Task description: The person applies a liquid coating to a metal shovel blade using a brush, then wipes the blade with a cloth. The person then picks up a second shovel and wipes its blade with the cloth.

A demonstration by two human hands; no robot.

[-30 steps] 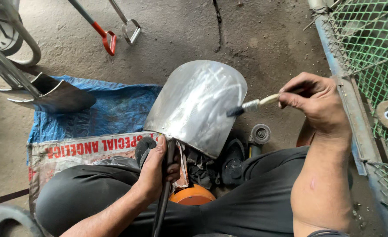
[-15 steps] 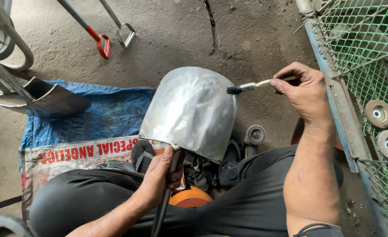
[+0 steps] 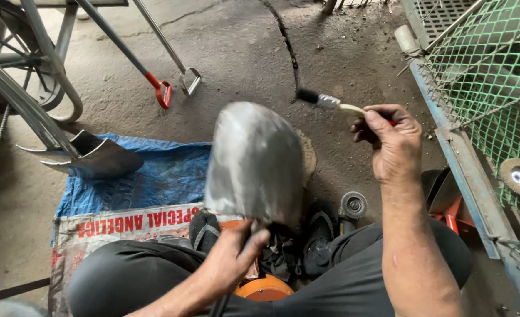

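We see a cracked concrete floor (image 3: 236, 53) filling the head view, and against it a green wire-mesh cage (image 3: 495, 64) with a blue frame runs down the right edge, two round grinding discs (image 3: 519, 176) resting by it. On the left, a wheeled metal frame (image 3: 19, 76) stands over a second shovel blade (image 3: 92, 157), which lies on a blue woven sack (image 3: 136, 188) spread under our knees. In the middle we hold the bare metal shovel head (image 3: 255, 161) upright over our lap; since a second ago it has turned from a broad, face-on tilt to a narrower, more vertical stance, and it is blurred with motion. Our left hand (image 3: 232, 258) is clamped around the shovel's neck just below the blade, fingers wrapped tight. Our right hand (image 3: 392, 141) is closed on the pale handle of a small brush (image 3: 324, 101), and it has swung away: before, the dark bristles touched the blade's right edge, now they sit above and to the right of it, clear of the metal. We judge the stroke on that side over and the blade being turned to show another part of its face. Beyond lie two long tool handles (image 3: 154, 70), one with a red grip, and a small wire cup wheel (image 3: 354, 205) by our knee
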